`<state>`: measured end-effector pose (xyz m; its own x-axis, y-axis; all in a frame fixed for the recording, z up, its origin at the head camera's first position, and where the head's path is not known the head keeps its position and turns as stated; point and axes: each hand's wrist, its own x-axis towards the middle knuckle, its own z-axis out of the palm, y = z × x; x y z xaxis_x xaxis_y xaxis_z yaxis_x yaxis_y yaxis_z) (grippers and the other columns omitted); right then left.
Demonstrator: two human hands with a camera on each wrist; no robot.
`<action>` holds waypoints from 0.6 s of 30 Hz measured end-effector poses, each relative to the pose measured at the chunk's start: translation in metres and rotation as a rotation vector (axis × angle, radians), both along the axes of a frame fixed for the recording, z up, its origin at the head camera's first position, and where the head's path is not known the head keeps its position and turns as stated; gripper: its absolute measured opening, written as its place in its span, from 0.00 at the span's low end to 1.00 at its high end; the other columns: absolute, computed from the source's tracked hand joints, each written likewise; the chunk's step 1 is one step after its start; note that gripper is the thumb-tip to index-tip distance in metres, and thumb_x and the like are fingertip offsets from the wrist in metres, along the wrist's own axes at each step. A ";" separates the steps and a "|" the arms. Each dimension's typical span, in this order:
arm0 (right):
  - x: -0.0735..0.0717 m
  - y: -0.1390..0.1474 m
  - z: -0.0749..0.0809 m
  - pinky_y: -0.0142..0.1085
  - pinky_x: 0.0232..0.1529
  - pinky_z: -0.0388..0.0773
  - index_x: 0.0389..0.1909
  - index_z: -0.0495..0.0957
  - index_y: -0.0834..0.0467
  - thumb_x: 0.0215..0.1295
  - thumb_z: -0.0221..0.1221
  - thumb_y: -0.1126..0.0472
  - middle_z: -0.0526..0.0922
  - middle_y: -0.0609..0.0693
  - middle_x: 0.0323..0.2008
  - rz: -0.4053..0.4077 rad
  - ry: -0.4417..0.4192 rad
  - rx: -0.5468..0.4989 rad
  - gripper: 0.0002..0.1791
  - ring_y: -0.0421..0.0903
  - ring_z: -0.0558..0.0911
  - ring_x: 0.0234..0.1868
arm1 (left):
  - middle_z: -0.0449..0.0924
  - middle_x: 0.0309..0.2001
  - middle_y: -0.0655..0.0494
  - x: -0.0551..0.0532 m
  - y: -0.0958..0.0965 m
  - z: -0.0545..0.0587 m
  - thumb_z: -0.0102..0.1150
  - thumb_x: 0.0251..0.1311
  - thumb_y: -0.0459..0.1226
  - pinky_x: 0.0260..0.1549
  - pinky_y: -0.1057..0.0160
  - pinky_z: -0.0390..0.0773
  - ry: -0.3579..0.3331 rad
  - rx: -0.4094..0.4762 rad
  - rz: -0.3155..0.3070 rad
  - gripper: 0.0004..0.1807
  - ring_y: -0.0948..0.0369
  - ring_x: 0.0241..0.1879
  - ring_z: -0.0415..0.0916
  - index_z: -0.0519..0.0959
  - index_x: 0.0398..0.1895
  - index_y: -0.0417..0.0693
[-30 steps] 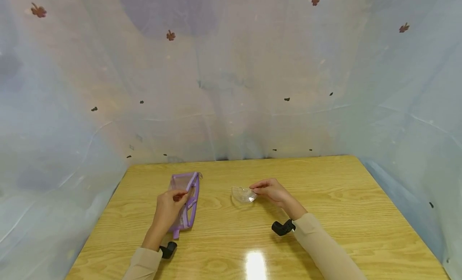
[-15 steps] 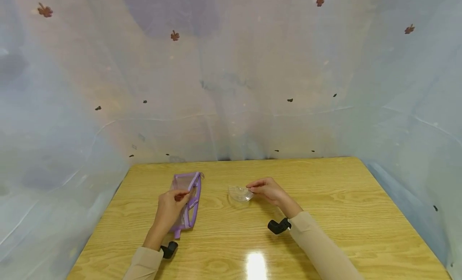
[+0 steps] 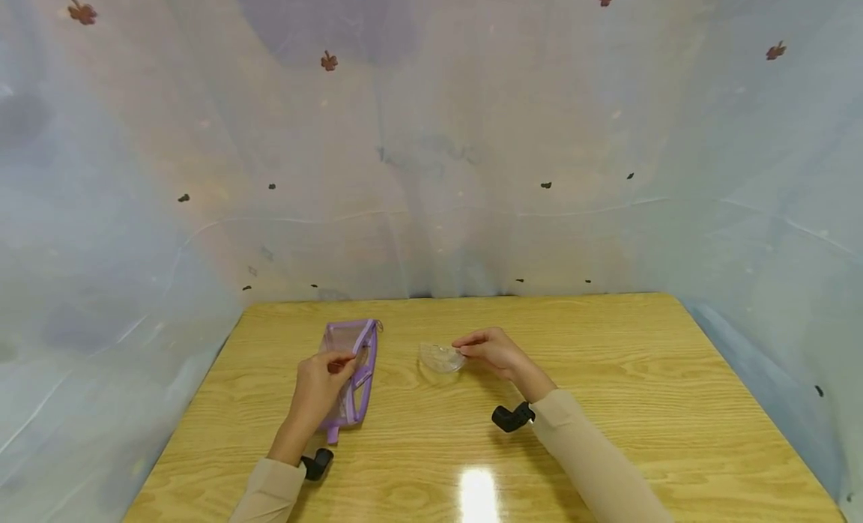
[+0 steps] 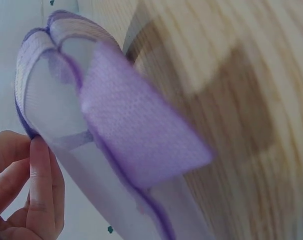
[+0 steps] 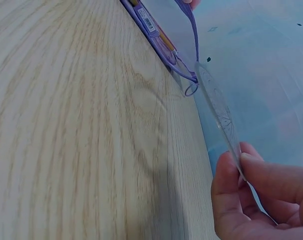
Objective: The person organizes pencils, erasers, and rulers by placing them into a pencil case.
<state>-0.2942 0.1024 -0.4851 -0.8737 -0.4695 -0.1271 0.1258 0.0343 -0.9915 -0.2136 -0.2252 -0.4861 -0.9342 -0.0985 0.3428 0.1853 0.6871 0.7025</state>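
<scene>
My left hand [image 3: 320, 384] pinches the upper edge of a purple mesh pencil case [image 3: 345, 334], holding its mouth apart. In the left wrist view a purple fabric tab [image 4: 136, 115] sticks out from the case's near end. My right hand [image 3: 495, 354] pinches one corner of a clear half-round protractor [image 3: 440, 360], raised over the table to the right of the case. Seen edge-on in the right wrist view, the protractor [image 5: 217, 110] is thin with fine radiating lines. Inside the case lie a pencil [image 5: 166, 41] and something bearing a barcode label [image 5: 146, 20].
Both hands work over a wood-grain table [image 3: 418, 448], whose far edge meets a pale printed curtain [image 3: 431, 171]. Black wrist cameras sit at the left wrist [image 3: 318, 464] and right wrist [image 3: 512, 417]. A small loop [image 5: 191, 90] hangs from the case's far end.
The right hand has moved left with the protractor, closing some of the distance to the pencil case. The left hand stays on the case's edge. The head view has shifted slightly.
</scene>
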 end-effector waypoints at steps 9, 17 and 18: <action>-0.003 -0.011 -0.001 0.43 0.54 0.80 0.54 0.74 0.82 0.69 0.54 0.78 0.79 0.70 0.54 -0.032 -0.008 -0.021 0.15 0.44 0.83 0.45 | 0.86 0.31 0.51 -0.001 0.000 0.000 0.69 0.60 0.31 0.26 0.67 0.80 -0.016 0.000 0.000 0.06 0.57 0.30 0.82 0.88 0.38 0.37; -0.006 -0.023 -0.002 0.49 0.57 0.77 0.55 0.73 0.82 0.69 0.53 0.78 0.78 0.71 0.54 -0.053 -0.024 -0.027 0.16 0.46 0.83 0.46 | 0.86 0.31 0.50 -0.001 -0.001 0.000 0.69 0.59 0.30 0.27 0.65 0.81 -0.020 -0.001 0.002 0.06 0.55 0.30 0.83 0.87 0.39 0.36; -0.006 -0.025 -0.002 0.49 0.57 0.77 0.54 0.74 0.81 0.69 0.54 0.78 0.78 0.71 0.54 -0.059 -0.025 -0.024 0.15 0.46 0.83 0.46 | 0.86 0.31 0.50 -0.001 -0.001 0.000 0.69 0.59 0.30 0.27 0.65 0.81 -0.016 -0.002 0.000 0.06 0.55 0.30 0.83 0.87 0.39 0.36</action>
<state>-0.3002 0.0775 -0.4872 -0.8966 -0.4206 -0.1387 0.1521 0.0019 -0.9884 -0.2142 -0.2263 -0.4860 -0.9397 -0.0982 0.3275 0.1734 0.6886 0.7041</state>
